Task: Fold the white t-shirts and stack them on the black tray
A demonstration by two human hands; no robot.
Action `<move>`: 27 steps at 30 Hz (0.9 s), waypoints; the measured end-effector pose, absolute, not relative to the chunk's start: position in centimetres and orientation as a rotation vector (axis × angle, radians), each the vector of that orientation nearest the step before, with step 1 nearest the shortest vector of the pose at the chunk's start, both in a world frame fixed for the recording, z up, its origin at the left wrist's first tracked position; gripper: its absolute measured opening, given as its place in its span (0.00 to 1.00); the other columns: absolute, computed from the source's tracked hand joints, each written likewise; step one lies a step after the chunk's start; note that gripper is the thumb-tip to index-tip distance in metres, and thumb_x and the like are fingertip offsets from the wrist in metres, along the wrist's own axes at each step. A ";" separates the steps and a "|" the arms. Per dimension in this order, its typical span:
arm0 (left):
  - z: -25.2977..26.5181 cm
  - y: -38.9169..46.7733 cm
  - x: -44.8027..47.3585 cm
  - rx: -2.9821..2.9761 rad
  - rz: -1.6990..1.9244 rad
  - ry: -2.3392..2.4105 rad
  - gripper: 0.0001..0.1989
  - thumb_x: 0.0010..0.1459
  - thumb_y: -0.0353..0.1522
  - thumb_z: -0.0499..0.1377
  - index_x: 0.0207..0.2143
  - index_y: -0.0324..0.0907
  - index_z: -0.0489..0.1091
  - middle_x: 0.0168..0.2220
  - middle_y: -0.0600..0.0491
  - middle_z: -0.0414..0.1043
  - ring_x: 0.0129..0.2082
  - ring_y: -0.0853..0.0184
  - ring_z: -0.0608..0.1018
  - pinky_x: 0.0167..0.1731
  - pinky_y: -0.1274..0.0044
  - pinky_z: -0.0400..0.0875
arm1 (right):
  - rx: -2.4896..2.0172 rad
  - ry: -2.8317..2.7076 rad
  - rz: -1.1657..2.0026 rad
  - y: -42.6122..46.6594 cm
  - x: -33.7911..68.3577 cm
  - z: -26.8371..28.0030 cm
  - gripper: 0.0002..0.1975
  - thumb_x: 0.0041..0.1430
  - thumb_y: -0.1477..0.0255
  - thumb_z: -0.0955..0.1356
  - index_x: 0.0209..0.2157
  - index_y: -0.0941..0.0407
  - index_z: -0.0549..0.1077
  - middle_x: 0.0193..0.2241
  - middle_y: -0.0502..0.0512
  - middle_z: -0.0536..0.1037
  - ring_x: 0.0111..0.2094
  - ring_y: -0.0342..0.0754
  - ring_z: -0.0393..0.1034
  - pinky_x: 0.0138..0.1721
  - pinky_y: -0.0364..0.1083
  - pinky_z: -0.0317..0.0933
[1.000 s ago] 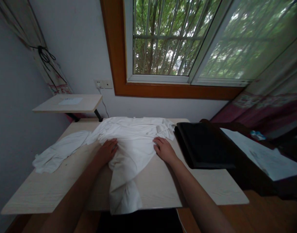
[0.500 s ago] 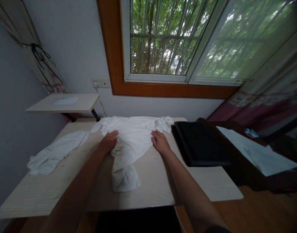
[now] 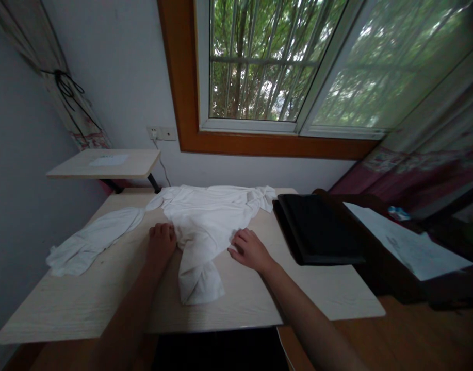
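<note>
A white long-sleeved garment [image 3: 209, 216] lies spread on the light wooden table [image 3: 251, 304]. One sleeve [image 3: 93, 239] stretches out to the left, and a folded, creased part [image 3: 199, 281] points toward me. My left hand [image 3: 161, 245] rests at the garment's left edge with its fingers bent; their tips are hidden, so a grip on the cloth cannot be made out. By the right edge of the cloth is my right hand [image 3: 251, 250], its fingers loosely bent and the thumb apart, with fingertips at or just beside the fabric.
A black folder-like stack [image 3: 317, 229] lies on the table's right side. At the back left stands a small raised shelf [image 3: 77, 167] with a paper on it. White sheets [image 3: 406, 239] lie on dark furniture to the right. Behind the table are a wall and a window [image 3: 275, 62].
Both hands have slid off the garment toward me. The left one has also shifted left, and its fingers have gone from stretched out to bent. The right side edge looks slightly drawn in.
</note>
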State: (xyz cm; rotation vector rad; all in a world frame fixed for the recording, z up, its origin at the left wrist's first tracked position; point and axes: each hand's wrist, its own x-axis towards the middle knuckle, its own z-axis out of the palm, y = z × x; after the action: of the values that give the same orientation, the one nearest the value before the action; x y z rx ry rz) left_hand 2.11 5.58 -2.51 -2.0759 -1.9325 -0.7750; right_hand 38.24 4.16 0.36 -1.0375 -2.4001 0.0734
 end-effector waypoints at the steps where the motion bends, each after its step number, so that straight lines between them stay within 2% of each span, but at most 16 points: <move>1: -2.5 5.2 2.1 -2.077 -0.751 -1.940 0.08 0.60 0.29 0.54 0.40 0.40 0.71 0.41 0.41 0.72 0.46 0.51 0.72 0.50 0.58 0.68 | -1.013 -2.432 0.083 3.8 37.9 0.2 0.08 0.64 0.63 0.70 0.38 0.54 0.76 0.37 0.58 0.75 0.41 0.54 0.67 0.44 0.52 0.61; 3: -2.3 4.7 2.3 -2.137 -0.719 -1.908 0.07 0.60 0.30 0.55 0.38 0.41 0.72 0.40 0.43 0.73 0.45 0.52 0.72 0.50 0.58 0.67 | -0.971 -2.470 0.107 3.3 37.1 0.0 0.08 0.65 0.63 0.70 0.39 0.53 0.77 0.37 0.57 0.76 0.42 0.53 0.68 0.44 0.52 0.61; 5: -2.1 4.5 2.5 -2.231 -0.724 -1.840 0.08 0.61 0.32 0.56 0.40 0.42 0.74 0.42 0.44 0.74 0.46 0.52 0.73 0.52 0.58 0.66 | -0.932 -2.472 0.137 3.1 36.5 -0.2 0.10 0.67 0.61 0.69 0.44 0.52 0.78 0.40 0.58 0.78 0.43 0.54 0.69 0.45 0.53 0.62; 9: -1.5 4.3 3.0 -2.430 -0.814 -1.694 0.14 0.65 0.34 0.55 0.50 0.44 0.75 0.48 0.45 0.76 0.51 0.53 0.72 0.56 0.59 0.65 | -0.888 -2.382 0.253 3.0 35.3 -0.4 0.21 0.67 0.60 0.69 0.59 0.50 0.71 0.50 0.61 0.77 0.50 0.57 0.70 0.50 0.56 0.64; 13: -1.1 4.0 3.4 -2.653 -0.883 -1.558 0.23 0.66 0.30 0.53 0.62 0.45 0.67 0.56 0.48 0.74 0.57 0.55 0.70 0.59 0.60 0.65 | -0.857 -2.237 0.465 2.8 33.4 -0.6 0.34 0.64 0.62 0.72 0.68 0.48 0.60 0.60 0.63 0.71 0.58 0.59 0.66 0.58 0.59 0.62; 16: -0.9 3.6 3.6 -2.742 -0.931 -1.535 0.30 0.63 0.28 0.55 0.67 0.47 0.60 0.57 0.47 0.73 0.57 0.55 0.70 0.59 0.61 0.67 | -0.911 -2.036 0.692 2.9 31.5 -0.8 0.40 0.62 0.69 0.72 0.70 0.49 0.53 0.58 0.63 0.70 0.52 0.54 0.71 0.55 0.55 0.66; 18: -0.8 3.3 3.8 -2.772 -0.954 -1.540 0.34 0.60 0.29 0.58 0.69 0.47 0.57 0.58 0.46 0.72 0.56 0.55 0.71 0.58 0.61 0.68 | -0.995 -1.928 0.808 3.3 30.4 -0.9 0.41 0.58 0.74 0.71 0.70 0.51 0.52 0.50 0.59 0.75 0.43 0.50 0.72 0.48 0.51 0.68; 20: -0.8 3.2 3.9 -2.787 -0.970 -1.554 0.36 0.59 0.30 0.60 0.69 0.47 0.56 0.58 0.46 0.71 0.56 0.55 0.71 0.58 0.61 0.68 | -1.062 -1.896 0.867 3.8 29.6 -0.9 0.38 0.55 0.77 0.69 0.67 0.51 0.58 0.43 0.54 0.77 0.37 0.48 0.71 0.43 0.48 0.67; 24: -1.3 3.4 4.1 -2.782 -0.991 -1.592 0.34 0.59 0.32 0.62 0.67 0.47 0.58 0.57 0.45 0.71 0.55 0.54 0.72 0.57 0.60 0.69 | -1.094 -1.817 0.915 4.8 28.9 -0.9 0.21 0.52 0.76 0.68 0.50 0.52 0.74 0.40 0.52 0.78 0.38 0.49 0.71 0.44 0.48 0.65; 27: -1.8 3.8 4.2 -2.755 -1.004 -1.638 0.29 0.61 0.35 0.61 0.64 0.47 0.62 0.54 0.45 0.73 0.53 0.56 0.74 0.55 0.60 0.71 | -1.079 -1.711 0.974 5.1 28.7 -1.1 0.12 0.52 0.74 0.67 0.40 0.52 0.76 0.37 0.51 0.79 0.39 0.50 0.71 0.45 0.48 0.64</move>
State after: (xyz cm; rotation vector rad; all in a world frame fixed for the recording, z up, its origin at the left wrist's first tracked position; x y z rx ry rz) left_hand 4.21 3.75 -1.83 -2.7549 -1.6384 -1.0037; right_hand 28.66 5.07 -1.06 -1.0793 -1.7107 0.9743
